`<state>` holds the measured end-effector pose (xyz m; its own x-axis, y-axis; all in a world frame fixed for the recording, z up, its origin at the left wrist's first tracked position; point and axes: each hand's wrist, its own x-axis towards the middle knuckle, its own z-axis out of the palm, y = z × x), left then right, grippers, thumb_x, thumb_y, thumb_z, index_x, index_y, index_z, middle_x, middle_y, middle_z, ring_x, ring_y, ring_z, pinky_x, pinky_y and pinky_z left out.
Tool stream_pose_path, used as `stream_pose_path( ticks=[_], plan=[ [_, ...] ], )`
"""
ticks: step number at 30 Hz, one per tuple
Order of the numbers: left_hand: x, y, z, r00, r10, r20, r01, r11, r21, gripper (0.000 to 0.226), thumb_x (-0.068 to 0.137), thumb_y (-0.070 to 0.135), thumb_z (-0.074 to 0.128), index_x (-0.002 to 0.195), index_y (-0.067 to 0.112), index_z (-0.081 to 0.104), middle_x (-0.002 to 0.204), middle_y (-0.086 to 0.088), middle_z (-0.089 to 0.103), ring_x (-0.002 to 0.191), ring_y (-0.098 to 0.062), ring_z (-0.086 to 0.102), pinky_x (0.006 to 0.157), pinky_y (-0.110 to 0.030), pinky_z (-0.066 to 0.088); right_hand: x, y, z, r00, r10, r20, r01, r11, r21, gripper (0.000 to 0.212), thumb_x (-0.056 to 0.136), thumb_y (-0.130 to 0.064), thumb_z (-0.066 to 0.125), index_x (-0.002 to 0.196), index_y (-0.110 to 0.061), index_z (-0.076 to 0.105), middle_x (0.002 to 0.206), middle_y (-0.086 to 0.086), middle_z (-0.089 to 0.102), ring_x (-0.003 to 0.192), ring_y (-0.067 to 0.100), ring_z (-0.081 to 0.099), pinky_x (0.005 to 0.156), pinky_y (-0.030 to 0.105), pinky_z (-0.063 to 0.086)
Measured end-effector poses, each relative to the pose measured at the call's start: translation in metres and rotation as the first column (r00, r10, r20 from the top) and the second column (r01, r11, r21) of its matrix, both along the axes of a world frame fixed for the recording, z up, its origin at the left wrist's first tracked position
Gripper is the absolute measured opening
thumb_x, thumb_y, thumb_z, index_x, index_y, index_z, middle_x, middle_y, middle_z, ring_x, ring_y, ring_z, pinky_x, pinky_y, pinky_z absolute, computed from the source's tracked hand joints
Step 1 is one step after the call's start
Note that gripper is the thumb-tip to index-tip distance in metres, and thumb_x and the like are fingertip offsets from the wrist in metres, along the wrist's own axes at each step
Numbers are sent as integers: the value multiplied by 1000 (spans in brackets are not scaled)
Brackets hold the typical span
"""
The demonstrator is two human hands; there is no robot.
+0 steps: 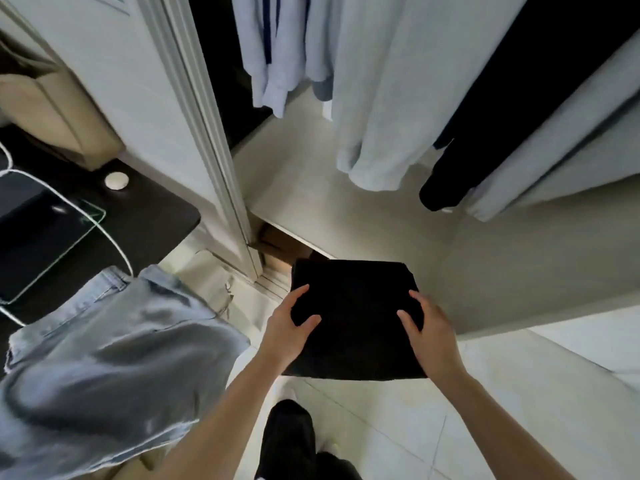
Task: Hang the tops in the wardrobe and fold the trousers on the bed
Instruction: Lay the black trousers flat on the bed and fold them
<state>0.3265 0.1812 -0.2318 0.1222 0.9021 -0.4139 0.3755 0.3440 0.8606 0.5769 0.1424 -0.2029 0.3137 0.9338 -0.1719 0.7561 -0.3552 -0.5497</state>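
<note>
A folded black garment (353,306), a flat square bundle, is held level in front of the open wardrobe. My left hand (289,327) grips its left edge, thumb on top and fingers beneath. My right hand (427,330) grips its right edge the same way. Inside the wardrobe hang several pale blue tops (384,84) and a black one (512,109), above a pale wardrobe shelf (311,188). Light blue denim trousers (104,358) lie crumpled at the lower left.
The white wardrobe door (166,109) stands open on the left. A dark side table (145,216) holds a tablet with a white cable and a small white disc (116,181). Pale tiled floor (450,427) lies below; my dark-trousered leg (291,441) shows at the bottom.
</note>
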Motion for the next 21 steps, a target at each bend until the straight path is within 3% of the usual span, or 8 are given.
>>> stream_pose_path(
  ticks=[4,8,10,12,13,15,17,21],
  plan=[
    [33,90,-16,994,-107,13,107,994,-10,60,88,13,70,141,27,48,135,2,57,126,-18,53,110,-36,42,22,63,-17,989,-141,53,141,990,1,41,98,-26,50,138,-18,46,119,13,61,104,30,59,82,29,41],
    [84,177,-35,990,-139,29,137,988,72,64,85,12,73,142,26,48,135,-2,58,126,-19,53,111,-35,40,53,124,-47,949,-310,58,289,929,230,34,97,-16,51,130,-7,53,123,19,57,110,34,55,91,32,40],
    [105,205,-47,989,-140,-55,147,977,154,64,86,16,70,144,29,45,136,0,58,126,-20,54,110,-33,40,63,143,-65,928,-369,55,335,889,314,33,97,-11,50,129,-4,52,123,21,56,110,34,53,90,30,38],
    [123,224,-74,958,-207,-197,240,957,162,65,89,11,62,147,30,39,145,0,51,130,-25,49,111,-45,38,74,158,-93,910,-410,57,381,884,270,38,95,-5,50,133,-4,49,127,23,54,114,35,51,92,30,36],
    [127,227,-87,913,-283,-292,326,939,110,67,90,7,57,149,30,35,151,0,43,133,-27,46,111,-50,37,77,161,-105,915,-397,66,382,908,170,43,93,-2,51,136,-5,47,131,23,51,118,36,50,95,32,36],
    [132,219,-113,729,-499,-469,517,850,-101,77,89,1,51,154,33,23,162,1,16,139,-29,37,111,-57,31,80,160,-126,961,-257,104,271,952,-143,54,91,-2,53,143,-9,41,142,24,40,129,37,41,105,35,33],
    [133,205,-133,539,-594,-597,605,766,-216,90,88,0,52,156,33,4,164,0,-8,145,-33,22,113,-58,25,77,154,-140,976,-111,189,176,911,-372,67,88,-7,57,149,-18,31,152,26,19,139,40,25,113,39,29],
    [135,184,-154,312,-375,-873,744,668,-21,93,91,16,56,155,18,-10,159,-10,-27,146,-45,-14,118,-57,7,55,145,-152,835,130,535,43,953,-300,92,83,-16,66,154,-28,8,158,21,1,142,46,11,112,52,25]
  ],
)
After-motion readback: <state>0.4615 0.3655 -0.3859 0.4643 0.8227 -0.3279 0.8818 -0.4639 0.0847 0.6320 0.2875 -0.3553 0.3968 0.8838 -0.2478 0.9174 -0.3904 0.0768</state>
